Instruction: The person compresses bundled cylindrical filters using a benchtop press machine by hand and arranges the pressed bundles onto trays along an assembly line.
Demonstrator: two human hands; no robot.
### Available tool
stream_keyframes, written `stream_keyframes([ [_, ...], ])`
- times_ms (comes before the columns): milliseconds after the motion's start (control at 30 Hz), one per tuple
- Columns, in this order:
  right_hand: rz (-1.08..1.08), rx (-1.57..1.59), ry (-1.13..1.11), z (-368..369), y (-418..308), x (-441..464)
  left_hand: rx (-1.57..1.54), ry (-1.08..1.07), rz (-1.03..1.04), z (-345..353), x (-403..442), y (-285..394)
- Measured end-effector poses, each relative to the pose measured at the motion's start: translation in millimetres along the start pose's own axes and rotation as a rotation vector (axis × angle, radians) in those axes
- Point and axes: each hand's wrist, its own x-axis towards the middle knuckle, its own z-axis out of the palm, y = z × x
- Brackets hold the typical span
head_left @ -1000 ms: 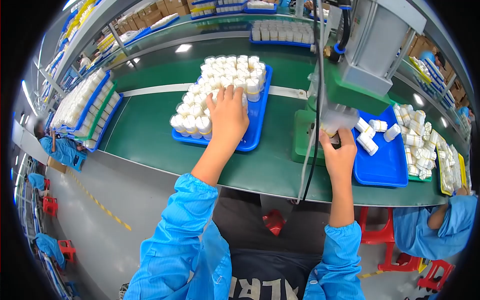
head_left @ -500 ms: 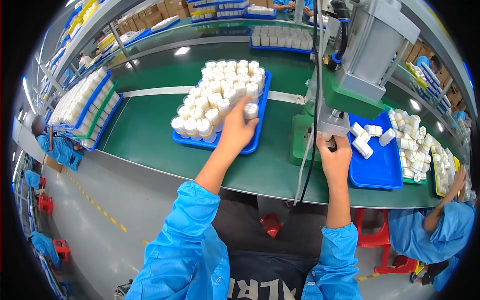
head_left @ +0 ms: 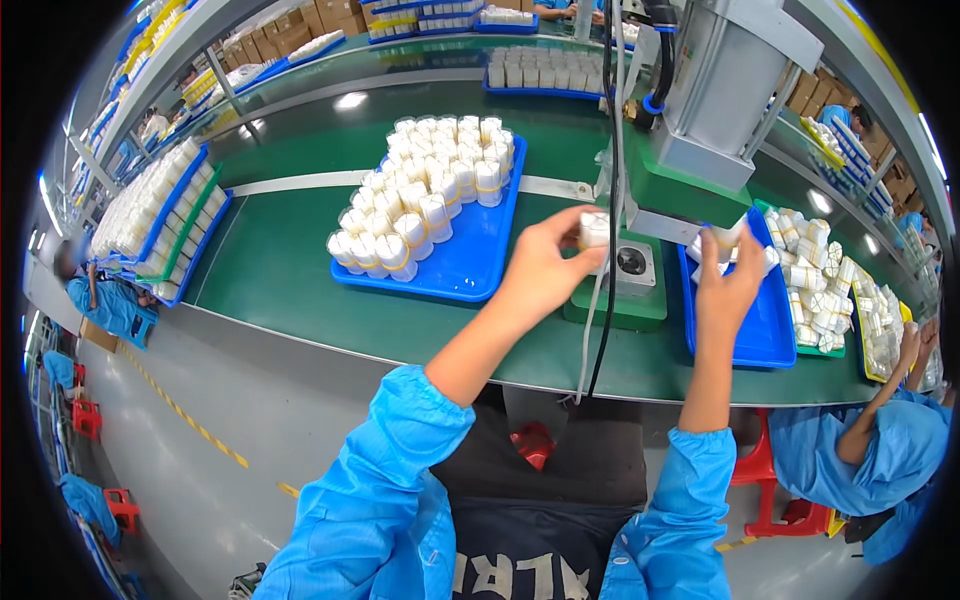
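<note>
My left hand [head_left: 550,262] grips a white roll [head_left: 594,229] between thumb and fingers, just left of the green press base [head_left: 618,310]. The press's round metal fixture [head_left: 632,262] shows with nothing on it. Over the right blue tray [head_left: 742,345], my right hand [head_left: 727,275] pinches another white roll [head_left: 727,238], partly hidden by its fingers. Several loose rolls lie behind that hand. Left of my left hand is a blue tray [head_left: 462,275] of upright white rolls [head_left: 400,205], with its front right part bare.
The press head [head_left: 690,185] hangs over the fixture, and cables [head_left: 612,200] run down before it. Stacked trays [head_left: 165,235] stand at the left. A green tray of rolls [head_left: 815,275] and a yellow-edged tray [head_left: 880,330] are at the right, near a co-worker's blue sleeve [head_left: 850,440].
My left hand has left the roll tray and moved right to the press with a roll. My right hand has moved from the press to the right tray with a roll.
</note>
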Motion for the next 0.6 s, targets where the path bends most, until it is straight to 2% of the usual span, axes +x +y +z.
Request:
stream_keyframes([
  [33, -0.049, -0.165, 0.109, -1.8, 2.8, 3.9, 0.017, -0.023, -0.017, 6.4, 1.3, 4.8],
  [133, -0.005, -0.192, 0.134, -12.4, -7.7, 2.2, -0.039, -0.065, -0.053, 16.4, 6.1, 12.0],
  [233, -0.038, 0.046, -0.047, -11.0, -18.7, -17.0, -0.054, -0.055, 0.000, 28.4, 10.3, 4.9],
  [300, 0.018, 0.381, -0.279, -7.2, -28.5, -31.1, 0.062, -0.147, -0.088, 31.8, 14.3, 8.4],
  [367, 0.007, 0.437, -0.347, 3.3, -34.0, -44.3, 0.100, -0.130, -0.024, 37.3, 21.2, -12.1],
  [500, 0.110, 0.542, -0.291, 16.2, -29.3, -56.7, 0.158, -0.089, -0.049, 42.6, 22.2, -19.3],
  [600, 0.039, 0.500, -0.319, 18.9, -28.9, -56.9, 0.243, -0.062, 0.015, 38.4, 13.8, -19.5],
])
